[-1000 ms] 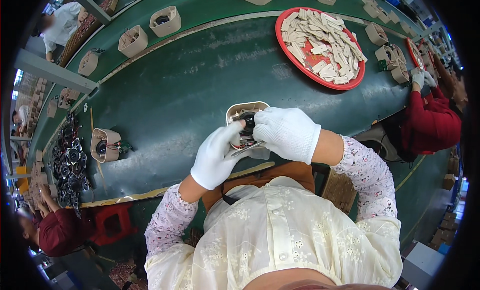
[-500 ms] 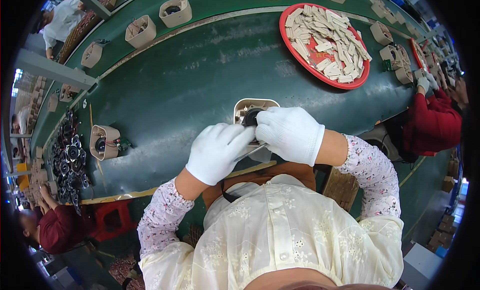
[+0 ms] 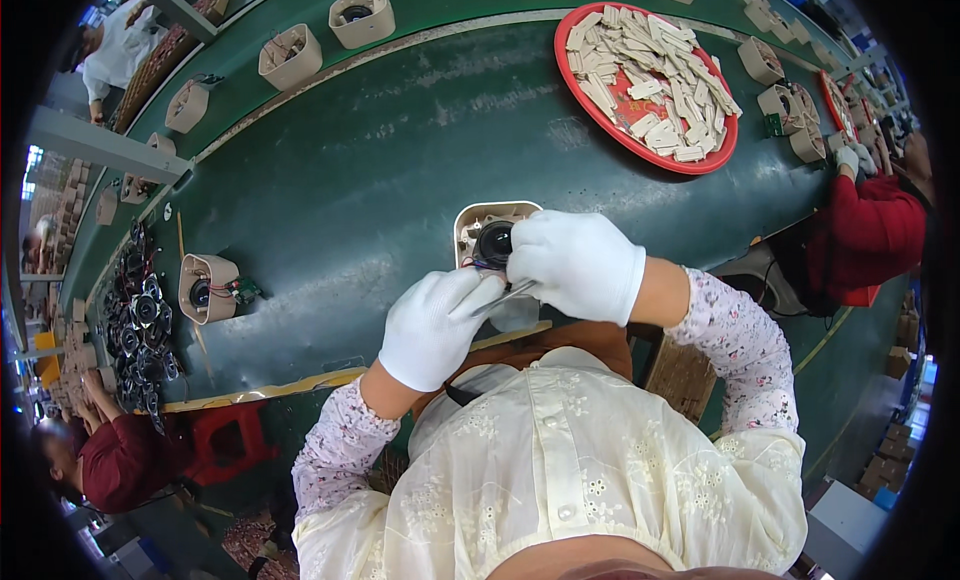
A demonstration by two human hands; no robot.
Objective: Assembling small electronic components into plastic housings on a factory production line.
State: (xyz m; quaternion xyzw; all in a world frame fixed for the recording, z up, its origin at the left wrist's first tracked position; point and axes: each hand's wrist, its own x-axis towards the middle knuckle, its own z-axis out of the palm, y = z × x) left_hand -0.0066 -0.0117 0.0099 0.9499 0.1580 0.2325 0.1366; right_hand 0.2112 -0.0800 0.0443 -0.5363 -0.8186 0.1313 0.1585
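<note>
The unit in hand is a beige housing point(image 3: 461, 234), which rests on the green workbench point(image 3: 350, 180) directly in front of the person, open side up. A round black speaker point(image 3: 494, 242) sits inside it, and thin coloured wires point(image 3: 470, 264) show at its near side.

The left hand point(image 3: 430, 327) is at the near edge of the housing, its fingers drawn together; whether they clamp anything cannot be told. The right hand point(image 3: 580, 267) lies over the housing's right side with fingers curled (their tips are hidden). A slim metal tool point(image 3: 508, 297) spans the gap between the hands; which one grips it cannot be told.

Status, as judged: the speaker is in place within the housing, but the unit appears unfinished, since its top is uncovered and both hands work at the near side. Whether the speaker is fastened cannot be seen.

To the left, a second housing point(image 3: 226, 267) stands open, with a green circuit board point(image 3: 243, 289) outside it. Loose beige pieces point(image 3: 650, 80) fill the red tray point(image 3: 564, 72) beyond.
</note>
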